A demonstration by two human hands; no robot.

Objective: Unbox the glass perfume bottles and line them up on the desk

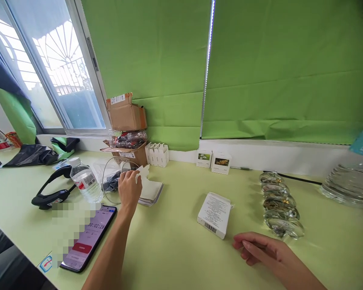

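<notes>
My left hand (129, 189) reaches out at mid-left with bent fingers, closed on a white, irregular paper-like piece (144, 172). The fingertips are partly hidden. Just beyond and beside it lies a stack of cream sheets or booklets (151, 191). My right hand (263, 251) hovers at the lower right, fingers loosely curled and slightly apart, with nothing visible in them. A white printed box (215, 213) with a barcode lies flat on the table, a little left of the right fingertips and apart from them. Its far right end has a small flap sticking out.
A phone running a timer (90, 237) lies left of my forearm. Behind it stand a water bottle (86, 181) and a black headset (56, 187). Cartons (127, 117) and small white boxes (220, 163) line the wall. Glass pieces (280, 205) and a large jug (351, 181) stand right.
</notes>
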